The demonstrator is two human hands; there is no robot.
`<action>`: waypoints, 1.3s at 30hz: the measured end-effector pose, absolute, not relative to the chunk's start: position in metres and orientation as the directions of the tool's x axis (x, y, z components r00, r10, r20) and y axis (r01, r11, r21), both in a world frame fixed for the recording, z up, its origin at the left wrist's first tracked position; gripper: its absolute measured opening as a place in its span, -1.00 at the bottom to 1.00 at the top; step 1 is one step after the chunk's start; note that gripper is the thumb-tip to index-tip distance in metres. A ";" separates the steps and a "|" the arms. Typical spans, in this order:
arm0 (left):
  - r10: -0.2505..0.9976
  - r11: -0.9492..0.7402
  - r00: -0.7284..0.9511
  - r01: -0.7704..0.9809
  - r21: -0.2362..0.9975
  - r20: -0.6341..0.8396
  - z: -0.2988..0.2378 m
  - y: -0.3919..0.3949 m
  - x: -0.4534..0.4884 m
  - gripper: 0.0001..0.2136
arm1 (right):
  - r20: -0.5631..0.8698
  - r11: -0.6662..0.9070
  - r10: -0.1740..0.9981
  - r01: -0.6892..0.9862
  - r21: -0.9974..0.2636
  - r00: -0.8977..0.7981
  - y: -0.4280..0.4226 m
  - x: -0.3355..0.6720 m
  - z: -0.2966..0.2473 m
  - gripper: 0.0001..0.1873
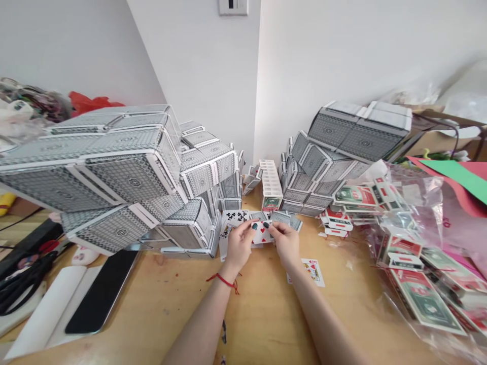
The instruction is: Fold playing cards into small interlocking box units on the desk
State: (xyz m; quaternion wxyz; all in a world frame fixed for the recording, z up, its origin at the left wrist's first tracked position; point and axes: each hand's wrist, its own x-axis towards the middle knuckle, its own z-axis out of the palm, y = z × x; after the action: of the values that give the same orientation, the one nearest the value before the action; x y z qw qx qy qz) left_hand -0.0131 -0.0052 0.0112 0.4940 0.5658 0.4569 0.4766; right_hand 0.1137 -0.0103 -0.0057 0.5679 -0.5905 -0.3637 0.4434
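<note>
Between my two hands is a playing card with red heart pips, face up. My left hand, a red string at its wrist, pinches the card's left edge. On the other edge, my right hand grips it with the thumb on top. Several black-suited cards lie face up just left of my left hand. Grey patterned card backs show beyond my right hand. Beside my right forearm lies a face-up king card, partly covered by the arm.
Structures built of grey-backed cards rise on the left and right. A row of upright card boxes stands between them. Red and green card boxes in clear plastic are at right. A black phone and scissors lie left.
</note>
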 end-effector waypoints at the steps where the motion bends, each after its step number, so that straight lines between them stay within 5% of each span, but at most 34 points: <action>1: 0.986 -0.093 0.138 0.018 0.995 0.090 0.012 -0.005 -0.013 -0.71 | -0.117 -0.090 0.929 -0.092 -0.992 0.350 -0.010 0.114 -0.007 -0.69; 5: 0.990 -0.068 0.122 -0.001 0.998 0.067 0.010 -0.001 -0.014 -0.76 | -0.071 -0.042 0.948 -0.098 -0.994 0.309 -0.008 0.115 -0.009 -0.68; 12: 0.996 -0.043 -0.083 0.010 0.999 0.044 0.001 0.006 -0.018 -0.82 | 0.097 0.075 0.978 0.123 -0.990 0.187 -0.010 0.109 -0.003 -0.70; 17: 0.994 -0.054 -0.100 -0.006 0.999 0.054 0.000 0.005 -0.014 -0.82 | -0.029 -0.021 0.984 -0.049 -0.999 0.177 -0.010 0.106 -0.004 -0.70; 27: 0.984 -0.177 0.078 0.290 0.940 0.161 0.005 -0.002 -0.012 -0.83 | -0.125 -0.033 0.915 -0.239 -0.971 0.382 -0.010 0.107 -0.004 -0.70; 32: 0.974 -0.223 0.038 0.328 0.918 0.223 0.006 -0.005 -0.012 -0.78 | 0.166 0.115 0.909 0.152 -0.982 0.383 -0.014 0.107 -0.003 -0.83; 39: 0.918 -0.378 0.080 0.481 0.791 0.390 0.010 -0.006 -0.016 -0.88 | 0.487 0.282 0.838 0.571 -0.771 0.244 -0.019 0.107 -0.007 -0.73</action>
State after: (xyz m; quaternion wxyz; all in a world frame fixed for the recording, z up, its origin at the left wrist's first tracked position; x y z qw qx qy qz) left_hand -0.0159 -0.0057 0.0103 0.2401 0.6947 0.5033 0.4544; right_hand 0.1073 -0.0185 -0.0068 0.5283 -0.5857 -0.6015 0.1267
